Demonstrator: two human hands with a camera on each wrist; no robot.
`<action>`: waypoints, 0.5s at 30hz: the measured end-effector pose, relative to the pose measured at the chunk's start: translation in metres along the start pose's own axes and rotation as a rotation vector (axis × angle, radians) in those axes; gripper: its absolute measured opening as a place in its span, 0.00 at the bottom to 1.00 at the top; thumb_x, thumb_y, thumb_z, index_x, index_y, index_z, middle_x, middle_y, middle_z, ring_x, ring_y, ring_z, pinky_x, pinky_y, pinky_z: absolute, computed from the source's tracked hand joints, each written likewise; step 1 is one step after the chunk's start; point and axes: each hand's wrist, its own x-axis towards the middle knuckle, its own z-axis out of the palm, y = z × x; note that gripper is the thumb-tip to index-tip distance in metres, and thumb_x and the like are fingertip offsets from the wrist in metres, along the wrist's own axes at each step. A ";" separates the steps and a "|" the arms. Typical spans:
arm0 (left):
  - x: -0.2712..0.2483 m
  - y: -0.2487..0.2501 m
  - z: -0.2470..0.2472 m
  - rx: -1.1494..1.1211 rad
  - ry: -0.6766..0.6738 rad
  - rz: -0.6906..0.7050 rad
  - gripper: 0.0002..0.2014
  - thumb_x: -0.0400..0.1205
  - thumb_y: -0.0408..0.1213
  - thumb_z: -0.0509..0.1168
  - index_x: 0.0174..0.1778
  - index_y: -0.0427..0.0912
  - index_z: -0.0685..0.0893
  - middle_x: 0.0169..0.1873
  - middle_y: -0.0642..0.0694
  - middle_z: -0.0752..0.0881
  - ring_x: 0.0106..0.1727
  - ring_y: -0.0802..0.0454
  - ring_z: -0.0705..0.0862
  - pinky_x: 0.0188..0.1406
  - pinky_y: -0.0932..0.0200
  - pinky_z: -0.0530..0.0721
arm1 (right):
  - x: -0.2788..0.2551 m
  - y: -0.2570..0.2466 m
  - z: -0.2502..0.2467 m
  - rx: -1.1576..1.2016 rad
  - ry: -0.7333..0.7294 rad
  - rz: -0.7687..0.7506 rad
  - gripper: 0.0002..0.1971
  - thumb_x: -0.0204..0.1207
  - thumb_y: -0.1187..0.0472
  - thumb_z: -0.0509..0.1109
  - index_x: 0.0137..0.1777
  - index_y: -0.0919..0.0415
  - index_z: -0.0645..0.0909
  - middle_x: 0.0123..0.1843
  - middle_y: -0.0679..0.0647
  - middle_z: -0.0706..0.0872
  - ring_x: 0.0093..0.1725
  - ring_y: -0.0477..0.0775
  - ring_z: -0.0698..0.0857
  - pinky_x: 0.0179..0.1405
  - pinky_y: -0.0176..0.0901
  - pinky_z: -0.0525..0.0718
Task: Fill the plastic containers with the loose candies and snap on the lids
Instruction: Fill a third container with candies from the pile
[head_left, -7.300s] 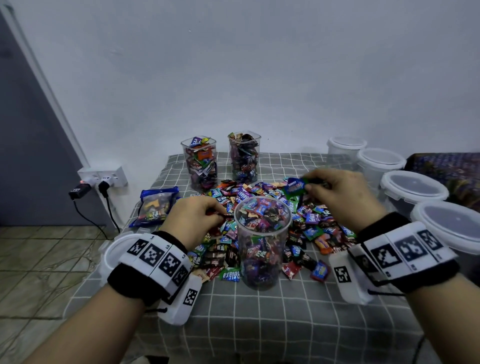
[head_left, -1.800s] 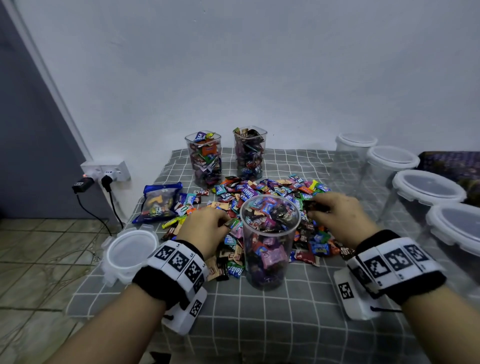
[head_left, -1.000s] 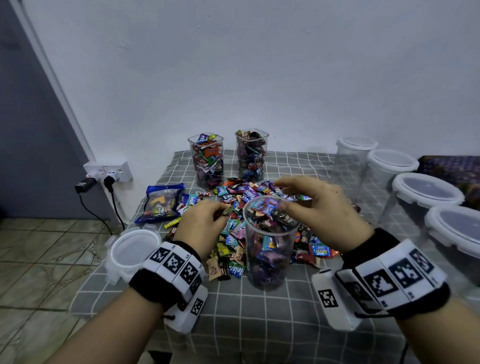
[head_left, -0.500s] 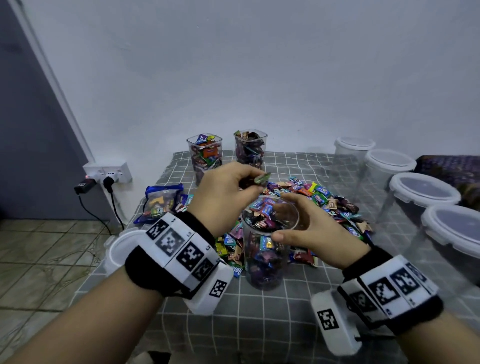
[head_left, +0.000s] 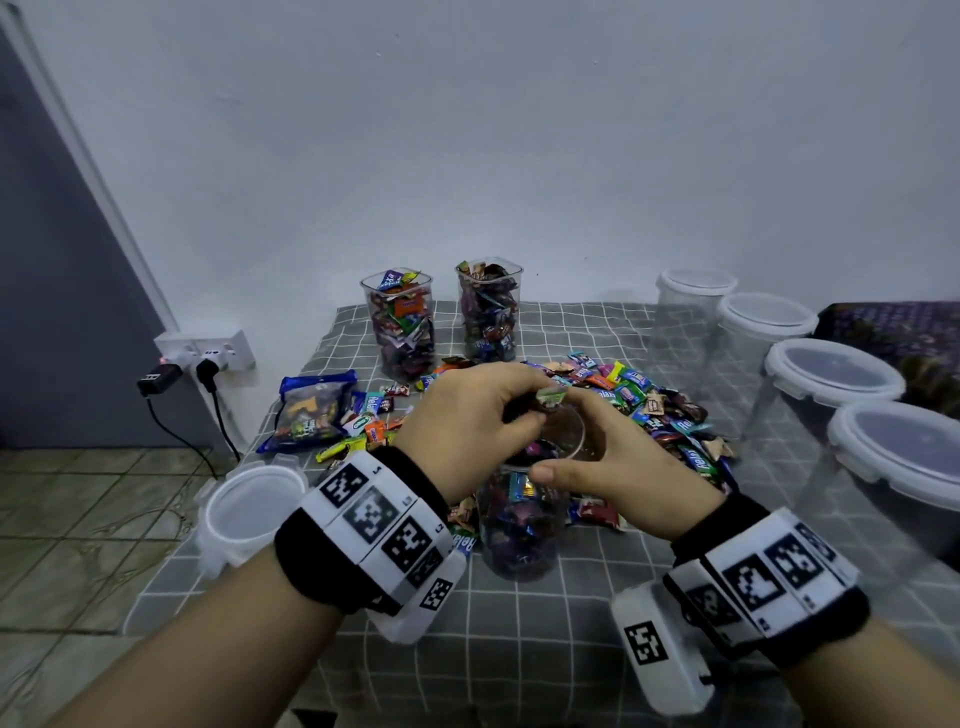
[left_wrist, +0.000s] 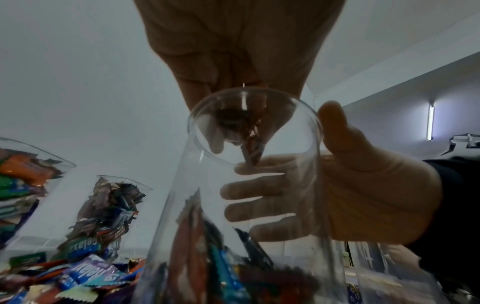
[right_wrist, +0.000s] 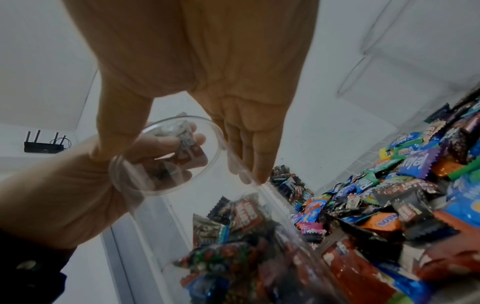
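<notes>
A tall clear plastic container (head_left: 521, 530), about two-thirds full of wrapped candies, stands near the front of the table. My right hand (head_left: 571, 447) grips it just under the rim, thumb towards me and fingers on the far side. My left hand (head_left: 535, 410) hovers over its open mouth and pinches a few wrapped candies (head_left: 549, 399). In the left wrist view those candies (left_wrist: 250, 144) hang right above the container (left_wrist: 246, 216) rim. The right wrist view shows the candies (right_wrist: 185, 144) through the clear wall. Loose candies (head_left: 639, 400) lie heaped behind the container.
Two filled, lidless containers (head_left: 402, 322) (head_left: 489, 306) stand at the back. A white lid (head_left: 249, 506) lies at the table's left edge beside a blue snack bag (head_left: 311, 410). Several empty lidded containers (head_left: 831, 379) line the right side. Wall sockets with plugs (head_left: 202, 358) sit left.
My left hand has lifted off the pile with candies and come over the container's mouth. My right hand has let its candies go and taken hold of the container.
</notes>
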 end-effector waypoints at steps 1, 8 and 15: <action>0.000 0.000 0.001 -0.011 -0.003 0.016 0.15 0.74 0.34 0.69 0.56 0.47 0.89 0.55 0.52 0.88 0.57 0.60 0.82 0.58 0.61 0.78 | 0.000 0.000 0.000 0.000 0.005 -0.007 0.44 0.50 0.40 0.82 0.69 0.45 0.70 0.64 0.46 0.83 0.65 0.44 0.81 0.67 0.47 0.79; -0.004 -0.006 0.004 -0.130 0.119 -0.014 0.12 0.75 0.41 0.65 0.52 0.48 0.89 0.60 0.56 0.84 0.63 0.66 0.77 0.64 0.66 0.75 | -0.002 -0.004 0.000 -0.085 0.000 0.017 0.42 0.60 0.39 0.79 0.73 0.49 0.67 0.64 0.37 0.81 0.63 0.31 0.79 0.70 0.41 0.76; 0.005 -0.050 -0.013 -0.216 0.239 -0.494 0.11 0.80 0.38 0.67 0.58 0.49 0.85 0.56 0.53 0.84 0.59 0.52 0.82 0.64 0.50 0.79 | 0.014 -0.001 -0.033 -0.320 0.310 0.137 0.44 0.68 0.25 0.59 0.77 0.56 0.68 0.73 0.52 0.75 0.73 0.53 0.73 0.74 0.52 0.69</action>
